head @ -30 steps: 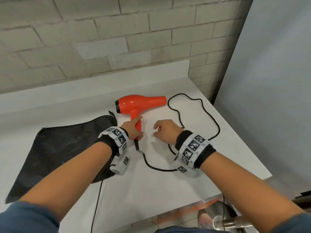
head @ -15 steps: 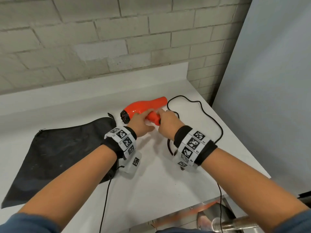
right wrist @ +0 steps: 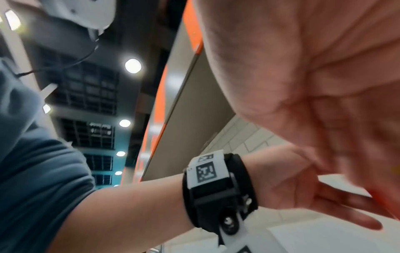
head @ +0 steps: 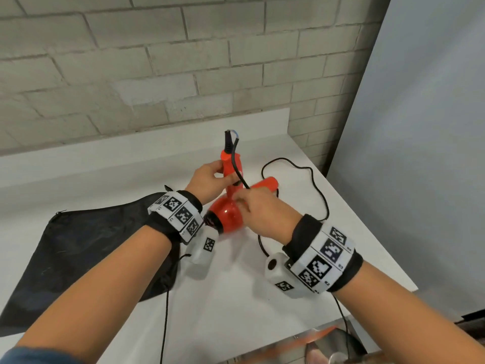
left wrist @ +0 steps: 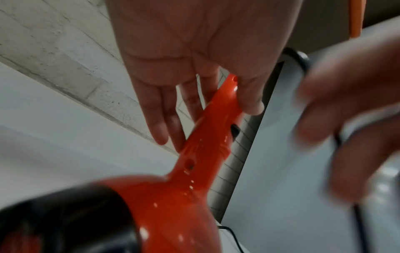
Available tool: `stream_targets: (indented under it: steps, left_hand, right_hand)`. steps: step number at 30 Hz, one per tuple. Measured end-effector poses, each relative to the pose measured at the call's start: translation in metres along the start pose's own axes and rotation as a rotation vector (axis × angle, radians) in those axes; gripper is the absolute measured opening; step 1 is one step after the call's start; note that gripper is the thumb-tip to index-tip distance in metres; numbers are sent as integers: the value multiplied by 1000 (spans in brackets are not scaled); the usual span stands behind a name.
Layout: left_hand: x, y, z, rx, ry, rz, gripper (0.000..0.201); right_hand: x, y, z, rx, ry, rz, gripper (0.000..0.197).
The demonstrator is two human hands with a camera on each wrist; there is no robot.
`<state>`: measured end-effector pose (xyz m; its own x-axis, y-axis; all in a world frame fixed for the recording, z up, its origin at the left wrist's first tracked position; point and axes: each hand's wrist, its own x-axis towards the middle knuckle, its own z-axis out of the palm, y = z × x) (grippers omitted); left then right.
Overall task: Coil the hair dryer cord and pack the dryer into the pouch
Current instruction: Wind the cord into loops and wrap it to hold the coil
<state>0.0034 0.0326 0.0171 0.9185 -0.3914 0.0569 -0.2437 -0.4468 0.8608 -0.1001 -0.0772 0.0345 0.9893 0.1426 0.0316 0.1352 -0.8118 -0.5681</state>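
Above the white surface [head: 262,298], a person holds an orange hair dryer [head: 231,214] with both hands, its handle standing nearly upright and its barrel running low across the frame, the black rear end toward the person's left wrist and the nozzle [head: 270,183] aimed at the far right corner. Seen from the head view, the left hand [head: 207,183] grasps the handle near its upper end, thumb on the near side and fingers behind; the left wrist view shows the thumb and fingers [left wrist: 160,123] lying along either side of the orange handle [left wrist: 212,133]. From the top of the handle the black cord [head: 319,191] bends over and comes down to the right hand [head: 265,214], whose grip pinches it just above the dryer's round body. Beyond that hand the cord trails onto the surface, loops loosely toward the right edge and runs back under the right wrist. In the right wrist view the hand is blurred and its fingertips cannot be made out. A flat black pouch [head: 86,248] lies on the surface to the left, beneath the left forearm, apart from the dryer. A pale brick wall [head: 157,61] stands behind the surface, with a grey panel [head: 420,127] at right.
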Motion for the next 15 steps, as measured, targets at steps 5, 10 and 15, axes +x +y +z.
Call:
stream_targets:
  steps: [5, 10, 15]
  left_hand:
    - [-13, -2, -1, -40, -112, -29, 20]
    - [-16, -3, -7, -2, -177, 18, 28]
    - [-12, 10, -16, -46, -145, 107, 32]
  right_hand:
    - [15, 17, 8, 89, 83, 161, 42]
    - [27, 27, 15, 326, 108, 165, 45]
    - [31, 30, 20, 365, 137, 144, 39]
